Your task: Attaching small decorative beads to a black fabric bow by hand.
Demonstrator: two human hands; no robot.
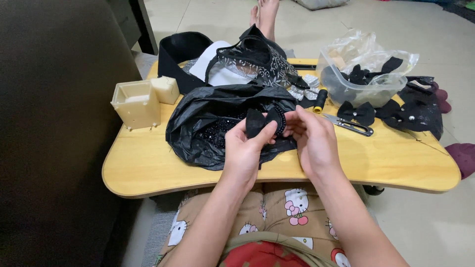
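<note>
Bow of black felt-like fabric point(257, 122), small and soft, held just above the near edge of the crumpled black plastic bag point(208, 123); its long axis runs roughly left to right, and it sits between the two hands. Left hand point(243, 151) pinches the bow from below, thumb and fingers closed on its lower left lobe. Right hand point(312, 141) meets it from the right, fingertips closed on the bow's right end against a curved beaded black piece point(281, 121); both hands are equally close, touching the bow. Beyond the bag: black lace and mesh fabric pile point(257, 59). Right of the bag: black thread spool point(320, 100), metal thread snips point(349, 124), clear plastic tub of black bows point(363, 79), further loose black bows point(396, 112). Left of the bag: cream plastic square box point(134, 104). All rest on a light wooden lap table point(148, 163).
</note>
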